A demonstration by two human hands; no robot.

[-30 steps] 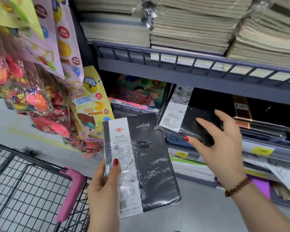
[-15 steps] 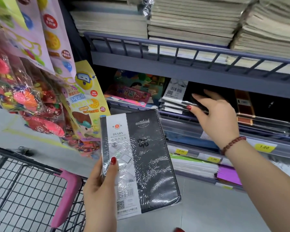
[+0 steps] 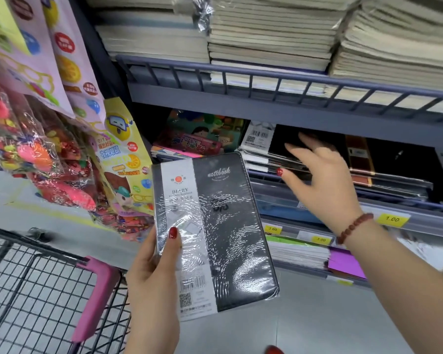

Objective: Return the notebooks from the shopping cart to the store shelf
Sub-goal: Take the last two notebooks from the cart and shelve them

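Note:
My left hand (image 3: 154, 274) grips a shrink-wrapped black notebook (image 3: 215, 231) with a white label band, held upright in front of the shelf, thumb across its cover. My right hand (image 3: 320, 182) is spread with straight fingers at the front of the middle shelf (image 3: 317, 108). It is just in front of a stack of black notebooks (image 3: 264, 149) lying there and holds nothing. The shopping cart (image 3: 36, 290), black wire with a pink handle, is at the lower left.
Tall piles of pale exercise books (image 3: 271, 34) fill the upper shelf behind a rail. Bagged toys and sticker packs (image 3: 62, 159) hang at the left. Colourful books (image 3: 197, 139) lie left of the black stack. Yellow price tags (image 3: 391, 219) line the shelf edge; a lower shelf holds more notebooks.
My right hand laid its black notebook on the shelf stack, let go and is drawing back with fingers spread. The left hand still holds the other notebook, slightly closer to the shelf.

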